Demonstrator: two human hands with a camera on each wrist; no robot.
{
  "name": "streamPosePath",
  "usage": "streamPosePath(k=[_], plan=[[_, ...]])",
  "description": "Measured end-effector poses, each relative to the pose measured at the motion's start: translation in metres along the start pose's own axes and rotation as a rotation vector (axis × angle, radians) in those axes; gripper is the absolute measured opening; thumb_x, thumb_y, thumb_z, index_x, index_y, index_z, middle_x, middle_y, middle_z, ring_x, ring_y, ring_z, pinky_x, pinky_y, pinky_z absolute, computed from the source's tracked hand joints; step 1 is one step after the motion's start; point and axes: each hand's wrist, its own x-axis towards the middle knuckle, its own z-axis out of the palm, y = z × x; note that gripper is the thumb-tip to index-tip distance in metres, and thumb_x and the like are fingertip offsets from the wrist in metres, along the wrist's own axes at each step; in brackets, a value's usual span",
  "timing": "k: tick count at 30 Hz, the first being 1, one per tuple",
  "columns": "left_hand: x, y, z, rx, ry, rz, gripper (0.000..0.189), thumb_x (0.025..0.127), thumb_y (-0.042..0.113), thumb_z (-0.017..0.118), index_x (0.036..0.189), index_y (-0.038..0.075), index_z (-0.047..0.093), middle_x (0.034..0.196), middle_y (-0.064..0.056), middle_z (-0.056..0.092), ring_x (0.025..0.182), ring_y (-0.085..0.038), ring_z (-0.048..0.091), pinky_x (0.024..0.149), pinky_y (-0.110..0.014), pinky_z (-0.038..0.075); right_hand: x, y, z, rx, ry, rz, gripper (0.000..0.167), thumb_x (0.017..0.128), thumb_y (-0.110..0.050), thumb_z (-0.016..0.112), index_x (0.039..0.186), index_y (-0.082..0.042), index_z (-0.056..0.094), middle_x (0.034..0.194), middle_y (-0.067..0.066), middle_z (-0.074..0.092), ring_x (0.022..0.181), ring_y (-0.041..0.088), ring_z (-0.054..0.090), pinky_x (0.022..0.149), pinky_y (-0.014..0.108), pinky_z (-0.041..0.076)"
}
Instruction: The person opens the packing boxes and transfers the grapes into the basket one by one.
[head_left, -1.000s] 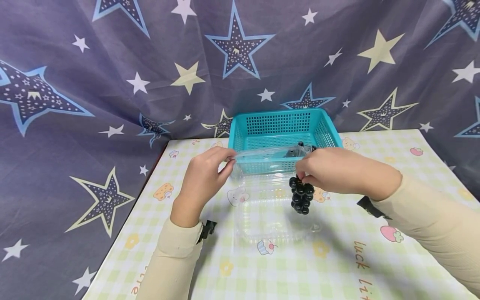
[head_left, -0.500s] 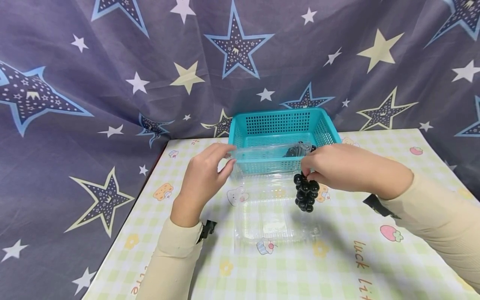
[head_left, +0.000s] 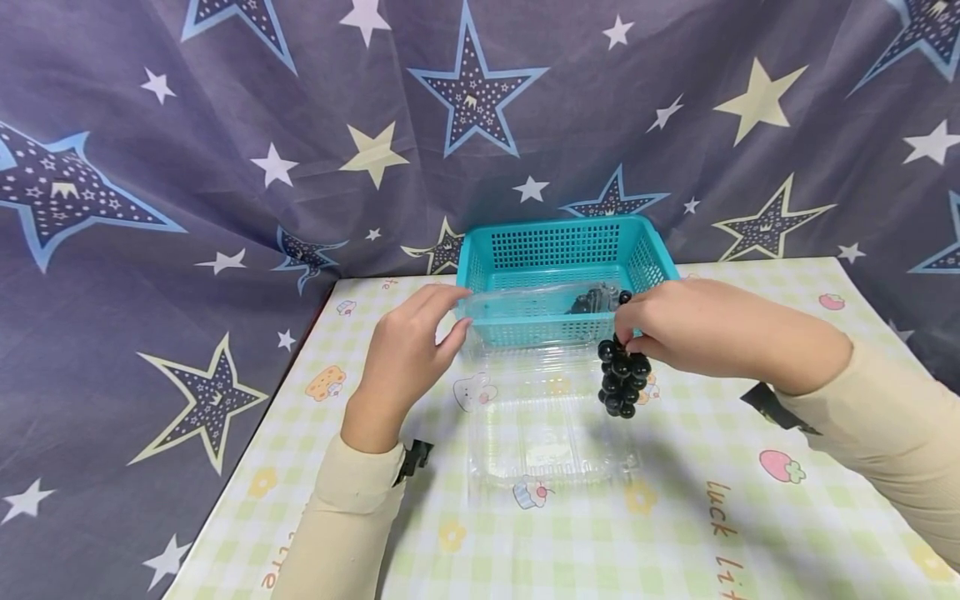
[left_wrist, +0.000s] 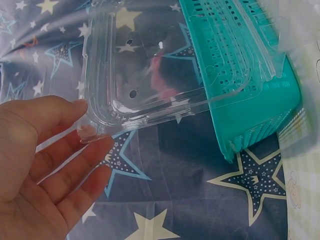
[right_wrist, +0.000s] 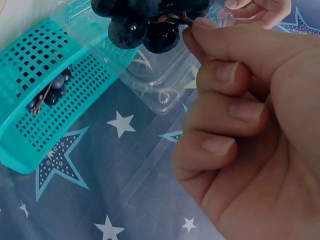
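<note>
In the head view, a bunch of black grapes [head_left: 624, 379] hangs by its stem from my right hand [head_left: 675, 327]. The right wrist view shows thumb and index finger pinching the brown stem, with the other fingers curled in. Below and beside the bunch is a clear plastic clamshell box [head_left: 551, 442], flat on the table, its hinged lid [head_left: 525, 306] raised at the back. My left hand [head_left: 412, 354] holds the lid's left corner between thumb and index finger, and the other fingers are loosely spread in the left wrist view.
Behind the lid stands a turquoise mesh basket [head_left: 555, 229] against the starry curtain [head_left: 300, 108]. More dark grapes [right_wrist: 52, 92] lie in the basket in the right wrist view. A checked cloth [head_left: 750, 450] covers the table.
My right hand has drawn the grapes rightward and slightly up, toward the box's right side. The left hand stays at the lid corner, its thumb and fingers slightly wider apart.
</note>
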Motion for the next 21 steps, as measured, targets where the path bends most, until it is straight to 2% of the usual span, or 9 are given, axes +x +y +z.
streamPosePath(k=[4,12,21], plan=[[0.0,0.0,0.0,0.017,-0.001,-0.001,0.032,0.093,0.015,0.076,0.124,0.013,0.071,0.118,-0.003,0.073,0.107,-0.02,0.072,0.084,-0.041,0.06,-0.004,0.003,-0.003,-0.011,0.009,0.011,0.013,0.092,-0.016,0.078,0.091,-0.026,0.07,0.087,-0.015,0.068,0.074,0.0,0.058,0.069,0.032,0.054],[-0.001,-0.001,0.002,0.024,0.003,-0.011,0.031,0.092,0.02,0.076,0.123,0.015,0.072,0.12,-0.001,0.072,0.107,-0.02,0.072,0.079,-0.042,0.06,-0.008,0.008,-0.008,-0.024,0.037,0.013,0.011,0.091,-0.015,0.079,0.092,-0.022,0.072,0.086,-0.012,0.07,0.071,0.002,0.059,0.069,0.032,0.054],[-0.002,-0.001,0.001,0.02,-0.001,-0.018,0.031,0.093,0.023,0.075,0.123,0.015,0.072,0.122,-0.001,0.071,0.106,-0.02,0.072,0.078,-0.043,0.06,-0.009,0.015,-0.009,-0.025,0.027,0.024,0.012,0.092,-0.014,0.078,0.092,-0.023,0.07,0.085,-0.012,0.068,0.071,0.001,0.057,0.068,0.032,0.053]])
